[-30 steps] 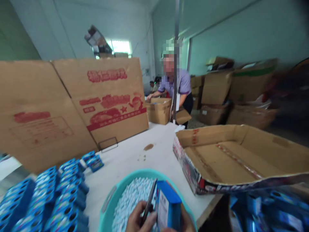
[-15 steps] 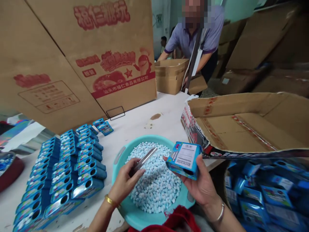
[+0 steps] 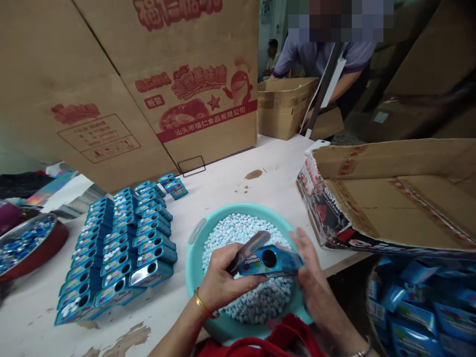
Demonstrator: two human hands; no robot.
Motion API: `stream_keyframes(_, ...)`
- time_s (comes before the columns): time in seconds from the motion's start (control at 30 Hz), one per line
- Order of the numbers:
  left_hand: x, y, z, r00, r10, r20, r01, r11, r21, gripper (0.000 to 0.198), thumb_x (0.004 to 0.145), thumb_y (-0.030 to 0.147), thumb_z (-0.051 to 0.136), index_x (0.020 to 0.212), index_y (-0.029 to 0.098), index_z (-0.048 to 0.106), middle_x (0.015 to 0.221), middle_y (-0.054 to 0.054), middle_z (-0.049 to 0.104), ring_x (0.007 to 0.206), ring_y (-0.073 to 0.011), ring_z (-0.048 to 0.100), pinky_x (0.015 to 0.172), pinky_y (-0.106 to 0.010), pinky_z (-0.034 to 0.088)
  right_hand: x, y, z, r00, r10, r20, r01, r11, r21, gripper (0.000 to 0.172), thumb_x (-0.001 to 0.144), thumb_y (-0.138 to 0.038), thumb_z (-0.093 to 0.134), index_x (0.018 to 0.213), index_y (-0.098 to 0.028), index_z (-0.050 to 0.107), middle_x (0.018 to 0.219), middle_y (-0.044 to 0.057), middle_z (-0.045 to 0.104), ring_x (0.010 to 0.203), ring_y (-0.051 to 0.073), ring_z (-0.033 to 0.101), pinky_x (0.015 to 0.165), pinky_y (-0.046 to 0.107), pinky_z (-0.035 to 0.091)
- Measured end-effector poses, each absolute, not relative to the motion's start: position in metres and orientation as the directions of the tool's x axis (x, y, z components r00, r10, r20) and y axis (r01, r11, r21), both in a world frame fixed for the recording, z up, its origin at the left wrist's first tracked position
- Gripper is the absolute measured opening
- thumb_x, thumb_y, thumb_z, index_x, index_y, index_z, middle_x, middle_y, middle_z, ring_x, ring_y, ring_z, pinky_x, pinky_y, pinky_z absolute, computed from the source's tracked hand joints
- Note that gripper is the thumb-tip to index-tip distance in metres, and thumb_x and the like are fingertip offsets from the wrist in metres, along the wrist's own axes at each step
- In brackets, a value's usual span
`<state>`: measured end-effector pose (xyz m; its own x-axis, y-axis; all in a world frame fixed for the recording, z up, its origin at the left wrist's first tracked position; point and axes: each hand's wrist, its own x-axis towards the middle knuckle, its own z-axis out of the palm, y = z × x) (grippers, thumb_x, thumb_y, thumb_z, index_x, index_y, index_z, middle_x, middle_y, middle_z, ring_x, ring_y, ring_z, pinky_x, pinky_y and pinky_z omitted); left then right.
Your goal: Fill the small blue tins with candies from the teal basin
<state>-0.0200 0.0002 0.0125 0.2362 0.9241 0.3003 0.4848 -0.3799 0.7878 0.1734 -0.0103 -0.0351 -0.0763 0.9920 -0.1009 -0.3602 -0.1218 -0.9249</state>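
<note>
My left hand (image 3: pixel 226 270) is closed around a clear tube-like scoop (image 3: pixel 256 243) and also pinches the left end of a blue candy box (image 3: pixel 251 265). The box is tilted so that its round dark opening faces me. At its right end, my right hand (image 3: pixel 312 277) has its fingers stretched out and blurred; whether it touches the box is hard to tell. Below both hands sits a turquoise basin (image 3: pixel 193 270) with small pale blue and white candies (image 3: pixel 245 302). Rows of blue boxes (image 3: pixel 152 248) with round holes stand to the left, some with candies on top.
A large printed carton (image 3: pixel 208 119) stands at the back of the white table (image 3: pixel 230 183). To the right are an open shallow carton (image 3: pixel 386 198) and a container of blue boxes (image 3: pixel 420 317). A red bowl (image 3: pixel 48 248) is far left. A co-worker (image 3: pixel 316 59) handles a box (image 3: pixel 282 109).
The blue box has moved left and turned from its labelled face to its holed side. My left hand has come to grip it, while my right hand's fingers have straightened. The view has shifted left.
</note>
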Motion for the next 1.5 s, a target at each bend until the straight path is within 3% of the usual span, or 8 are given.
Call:
stream_keyframes(0.07,-0.025,0.002,0.019,0.291,0.946,0.144,0.433,-0.264,0.862,0.041,0.072,0.054,0.075,0.074,0.014,0.062,0.062,0.003,0.047,0.060,-0.0104,0.039,0.056,-0.023,0.030,0.186,-0.010,-0.036,-0.142,0.990,0.024,-0.123,0.006,-0.992,0.098,0.063,-0.060,0.078,0.147,-0.036,0.033,0.155,0.005,0.034,0.137,0.032,0.040,0.109,0.049,0.037)
stream_keyframes(0.17,-0.029,0.005,0.018,0.385,0.923,-0.014,0.318,-0.119,0.941,0.047,0.073,0.057,0.073,0.091,0.015,0.063,0.073,0.001,0.052,0.067,-0.0123,0.045,0.060,-0.023,0.035,0.191,-0.011,-0.033,-0.316,0.948,-0.015,0.091,0.015,-0.996,0.061,0.071,-0.050,0.076,0.125,-0.026,0.060,0.127,0.009,0.064,0.118,0.031,0.058,0.102,0.043,0.046)
stream_keyframes(0.3,-0.050,0.014,0.005,0.223,0.975,-0.015,0.426,-0.084,0.901,0.041,0.094,0.053,0.042,0.114,0.018,0.052,0.081,-0.001,0.055,0.071,-0.0144,0.051,0.066,-0.026,0.042,0.186,-0.010,-0.035,-0.059,0.984,-0.169,-0.044,-0.171,-0.984,0.053,0.073,-0.052,0.072,0.115,-0.022,0.062,0.109,0.007,0.072,0.094,0.025,0.068,0.081,0.033,0.058)
stream_keyframes(0.47,-0.086,0.027,-0.004,0.231,0.967,-0.103,0.948,-0.201,0.247,0.026,0.096,0.021,0.035,0.117,0.018,0.050,0.105,-0.009,0.061,0.091,-0.0227,0.060,0.080,-0.037,0.050,0.188,0.000,-0.032,0.213,0.895,-0.393,-0.415,-0.281,-0.865,0.062,0.068,-0.054,0.076,0.121,-0.027,0.058,0.104,0.004,0.074,0.087,0.024,0.072,0.076,0.033,0.060)
stream_keyframes(0.63,-0.076,0.039,-0.017,0.337,0.883,-0.327,0.914,-0.390,-0.112,0.040,0.090,0.002,0.030,0.125,0.015,0.044,0.110,-0.014,0.058,0.092,-0.0252,0.063,0.075,-0.038,0.054,0.193,0.009,-0.025,0.177,0.889,-0.422,-0.595,-0.244,-0.766,0.060,0.070,-0.044,0.076,0.126,-0.031,0.058,0.106,0.001,0.074,0.094,0.024,0.071,0.086,0.038,0.058)
stream_keyframes(0.87,-0.058,0.033,-0.035,0.544,0.724,-0.424,0.798,-0.603,-0.006,0.039,0.088,0.005,0.038,0.126,0.017,0.039,0.108,-0.012,0.058,0.087,-0.0256,0.065,0.066,-0.035,0.053,0.198,0.011,-0.031,0.144,0.901,-0.410,-0.588,-0.255,-0.768,0.048,0.079,-0.040,0.069,0.125,-0.030,0.059,0.112,0.002,0.073,0.106,0.026,0.067,0.095,0.045,0.054)
stream_keyframes(1.2,-0.044,0.018,-0.037,0.566,0.725,-0.392,0.813,-0.414,0.409,0.040,0.085,0.018,0.051,0.124,0.019,0.043,0.112,-0.007,0.065,0.095,-0.0224,0.063,0.079,-0.031,0.047,0.199,0.012,-0.026,0.122,0.944,-0.305,-0.528,-0.198,-0.825,0.049,0.078,-0.037,0.073,0.124,-0.035,0.056,0.116,0.001,0.069,0.103,0.023,0.067,0.095,0.044,0.053)
stream_keyframes(1.5,-0.084,0.031,0.013,0.591,0.788,-0.175,0.684,-0.373,0.627,0.027,0.094,0.032,0.049,0.116,0.017,0.051,0.101,-0.008,0.064,0.083,-0.0174,0.059,0.074,-0.027,0.045,0.208,0.013,-0.032,0.149,0.987,0.064,0.017,0.062,-0.998,0.048,0.077,-0.033,0.074,0.121,-0.031,0.057,0.118,0.002,0.065,0.108,0.023,0.060,0.101,0.040,0.046)
